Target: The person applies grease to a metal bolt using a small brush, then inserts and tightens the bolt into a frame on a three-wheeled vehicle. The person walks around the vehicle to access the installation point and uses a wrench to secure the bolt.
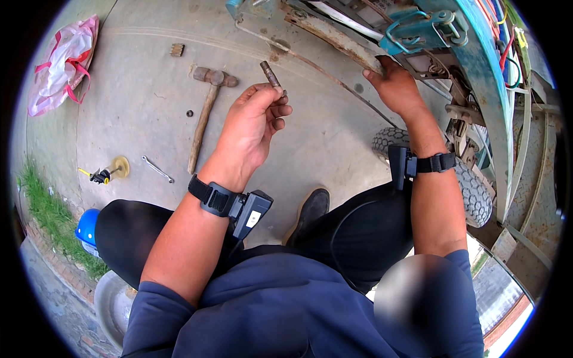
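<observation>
Pinched between the thumb and fingers of my left hand [253, 119] is a rusty metal pin [268, 73], its free end pointing up and away. My right hand [399, 89] grips the near end of a long rusty metal bar [337, 43] on a blue vehicle frame; some of its fingers are hidden behind the bar. On the concrete to the left of my left hand lies a hammer [206, 113] with a wooden handle. Beside it are a small dark nut [190, 113] and a short ridged metal piece [176, 49]. Closer to me lies a spanner [158, 170].
A treaded tyre [474, 194] and blue bodywork [504, 89] stand on the right. A thin rod [322, 71] slants across the floor. At left are a plastic bag [65, 65], a tool with a round yellowish disc [120, 167], grass [54, 209] and a grey basin [110, 304].
</observation>
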### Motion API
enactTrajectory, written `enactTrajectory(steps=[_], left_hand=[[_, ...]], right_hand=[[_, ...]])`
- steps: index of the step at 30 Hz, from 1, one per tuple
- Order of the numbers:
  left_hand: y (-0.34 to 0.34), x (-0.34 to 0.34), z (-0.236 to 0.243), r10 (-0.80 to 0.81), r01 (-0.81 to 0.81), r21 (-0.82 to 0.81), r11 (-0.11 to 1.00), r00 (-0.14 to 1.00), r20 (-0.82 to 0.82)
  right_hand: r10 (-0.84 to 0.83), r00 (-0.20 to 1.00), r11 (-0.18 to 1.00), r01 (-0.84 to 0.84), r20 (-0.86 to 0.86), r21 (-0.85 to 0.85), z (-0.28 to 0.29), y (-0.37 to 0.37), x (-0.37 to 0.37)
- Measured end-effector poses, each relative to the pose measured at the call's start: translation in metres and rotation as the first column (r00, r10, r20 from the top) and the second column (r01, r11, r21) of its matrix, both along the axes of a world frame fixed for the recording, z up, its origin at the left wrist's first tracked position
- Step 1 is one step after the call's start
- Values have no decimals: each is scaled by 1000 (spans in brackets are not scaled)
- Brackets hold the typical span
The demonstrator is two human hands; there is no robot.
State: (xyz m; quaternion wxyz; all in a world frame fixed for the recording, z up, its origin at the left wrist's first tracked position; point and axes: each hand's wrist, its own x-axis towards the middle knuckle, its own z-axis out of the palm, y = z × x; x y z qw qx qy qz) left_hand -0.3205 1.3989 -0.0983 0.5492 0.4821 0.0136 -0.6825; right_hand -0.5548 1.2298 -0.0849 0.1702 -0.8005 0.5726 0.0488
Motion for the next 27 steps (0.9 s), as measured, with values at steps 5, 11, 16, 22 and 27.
enactTrajectory(steps=[5, 11, 16, 22, 27], left_hand=[[0, -3, 0, -5, 5, -4, 1000, 1000, 0], [-5, -6, -2, 19, -19, 11, 1000, 1000, 7], [-9, -8, -2, 4, -4, 10, 1000, 1000, 19], [-25, -5, 1, -69, 64, 30, 998, 965, 253], [-54, 6, 0, -108, 120, 7, 993, 872, 478]], right_hand=[[-26, 1000, 998, 26, 0, -64, -1, 9, 1], [33, 999, 989, -27, 43, -147, -9, 7, -5], [72, 994, 965, -47, 86, -259, -10, 9, -8], [69, 994, 968, -45, 90, -248, -6, 13, -6], [18, 997, 960, 5, 79, -280, -6, 19, -4]])
